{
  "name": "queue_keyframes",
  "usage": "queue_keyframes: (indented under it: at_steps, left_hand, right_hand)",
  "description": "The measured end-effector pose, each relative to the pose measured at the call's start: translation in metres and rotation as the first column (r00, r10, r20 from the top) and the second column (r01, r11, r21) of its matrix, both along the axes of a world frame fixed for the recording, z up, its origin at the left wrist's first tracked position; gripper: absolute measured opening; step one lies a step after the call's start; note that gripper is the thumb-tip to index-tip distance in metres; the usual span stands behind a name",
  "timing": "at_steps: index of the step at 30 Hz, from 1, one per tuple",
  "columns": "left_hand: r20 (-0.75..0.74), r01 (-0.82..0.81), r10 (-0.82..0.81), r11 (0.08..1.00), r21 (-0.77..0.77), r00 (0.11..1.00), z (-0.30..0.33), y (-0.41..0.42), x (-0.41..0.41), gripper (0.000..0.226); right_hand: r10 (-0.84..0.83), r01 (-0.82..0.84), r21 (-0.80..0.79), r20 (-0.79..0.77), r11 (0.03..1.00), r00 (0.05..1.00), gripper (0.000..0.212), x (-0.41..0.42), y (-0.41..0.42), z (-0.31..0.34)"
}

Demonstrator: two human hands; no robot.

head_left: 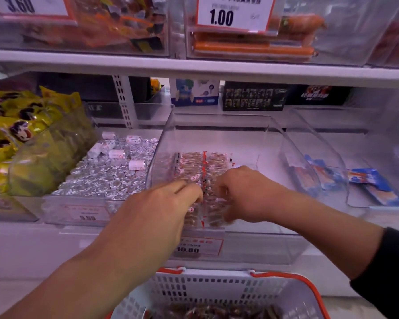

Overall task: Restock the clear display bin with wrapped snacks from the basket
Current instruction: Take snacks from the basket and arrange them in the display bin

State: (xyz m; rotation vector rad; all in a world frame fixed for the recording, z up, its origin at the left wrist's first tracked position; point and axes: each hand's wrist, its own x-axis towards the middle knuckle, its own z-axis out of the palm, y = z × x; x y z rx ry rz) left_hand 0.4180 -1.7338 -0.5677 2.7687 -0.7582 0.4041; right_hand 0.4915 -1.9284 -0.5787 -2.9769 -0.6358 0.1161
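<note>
Far left of the lower shelf: yellow snack bags (pixel 14 125) piled in a clear bin. Just right of them, a bin of silver foil-wrapped pieces (pixel 106 173) with a few white rolls on top; a price label (pixel 85 214) on its front, blurred.

Centre: the clear display bin (pixel 274 143), side walls sloping up toward the back. Inside it lie the wrapped snacks (pixel 200 164), brownish pieces in clear wrap with red-and-white marks, set in rows along the left half of the bin floor; right half of the floor bare. A price tag (pixel 199 246) on the bin front reads 10.80.

Your left hand (pixel 152 215) reaches in over the front edge, fingers curled down onto the near snacks, pinching at them. Your right hand (pixel 242 192) is close beside it, fingers curled into the same row and gripping wrappers; motion blur at the fingertips, exact hold unclear. A black sleeve (pixel 387 272) is pushed up on the right arm.

Right: another clear bin with blue packets (pixel 373 183) lying flat.

Bottom centre: the basket (pixel 217 288), white slotted plastic with an orange rim, directly below the bin; dark wrapped pieces visible inside it at the frame edge
</note>
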Motion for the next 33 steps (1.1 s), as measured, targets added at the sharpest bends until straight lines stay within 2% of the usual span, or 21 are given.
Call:
queue_keyframes:
  at_steps: [6,10,12,14,15,16,18,20,21,22,23,24,25,27,30,32,33]
  left_hand:
    - [-0.002,0.003,-0.003,0.999,-0.036,1.0,0.0,-0.002,-0.002,0.047]
    - [-0.001,0.028,-0.029,0.993,-0.11,1.0,-0.004,0.002,0.001,0.04]
    - [0.017,0.028,-0.027,0.993,-0.116,0.999,-0.006,0.003,0.001,0.033]
    - [0.063,0.06,-0.052,0.989,-0.132,0.997,-0.002,0.004,-0.001,0.02]
    - [0.118,0.107,-0.091,0.985,-0.136,0.989,0.001,0.004,-0.004,0.013]
    - [0.203,0.17,-0.143,0.978,-0.122,0.969,0.003,0.005,-0.006,0.01]
    - [0.376,0.302,-0.252,0.95,-0.08,0.892,-0.001,0.006,-0.015,0.024]
    - [0.41,0.407,-0.358,0.913,-0.035,0.839,-0.017,0.003,-0.024,0.031]
    - [0.35,0.435,-0.409,0.901,0.005,0.843,-0.032,-0.001,-0.029,0.031]
    - [0.225,0.439,-0.443,0.896,0.072,0.868,-0.052,-0.005,-0.033,0.028]
    - [0.024,0.418,-0.429,0.891,0.175,0.903,-0.073,-0.01,-0.036,0.024]
    - [-0.195,0.39,-0.345,0.874,0.291,0.918,-0.096,-0.012,-0.038,0.023]
    - [-0.383,0.364,-0.213,0.849,0.383,0.899,-0.121,-0.01,-0.041,0.024]
    - [-0.637,0.358,0.024,0.811,0.463,0.77,-0.169,-0.004,-0.051,0.023]
    - [-0.789,0.343,0.289,0.781,0.522,0.542,-0.243,0.001,-0.079,0.034]
    - [-0.829,0.266,0.407,0.811,0.521,0.383,-0.286,0.001,-0.104,0.052]
    - [-0.843,0.231,0.428,0.829,0.51,0.326,-0.304,-0.001,-0.116,0.054]
  right_hand:
    - [0.014,-0.011,-0.037,0.086,0.999,0.996,0.038,-0.002,0.002,-0.006]
    - [0.006,-0.006,0.032,-0.015,0.999,1.0,0.043,-0.002,0.001,0.001]
    - [-0.011,0.011,0.078,-0.001,0.997,1.0,0.033,-0.005,-0.001,0.012]
    - [-0.028,0.004,0.221,0.102,0.975,0.994,0.012,-0.01,-0.005,0.024]
    - [-0.031,-0.03,0.31,0.189,0.95,0.982,0.005,-0.016,-0.008,0.03]
    - [-0.026,-0.096,0.383,0.301,0.919,0.953,0.009,-0.027,-0.012,0.036]
    - [0.082,-0.333,0.454,0.489,0.826,0.868,0.014,-0.059,-0.021,0.039]
    - [0.273,-0.522,0.371,0.548,0.768,0.791,0.019,-0.096,-0.034,0.019]
    - [0.368,-0.563,0.277,0.525,0.779,0.768,0.029,-0.113,-0.04,-0.001]
    - [0.461,-0.568,0.168,0.426,0.806,0.779,0.038,-0.128,-0.044,-0.023]
    - [0.518,-0.54,0.045,0.23,0.84,0.824,0.043,-0.14,-0.045,-0.048]
    - [0.49,-0.491,-0.088,-0.027,0.867,0.871,0.043,-0.149,-0.044,-0.073]
    - [0.388,-0.443,-0.203,-0.261,0.873,0.884,0.041,-0.156,-0.044,-0.099]
    - [0.148,-0.364,-0.286,-0.571,0.886,0.807,0.037,-0.168,-0.052,-0.158]
    - [-0.119,-0.215,-0.316,-0.773,0.924,0.623,0.046,-0.193,-0.073,-0.235]
    - [-0.227,0.012,-0.267,-0.792,0.964,0.567,0.057,-0.212,-0.082,-0.272]
    - [-0.268,0.111,-0.25,-0.781,0.962,0.565,0.062,-0.218,-0.085,-0.287]
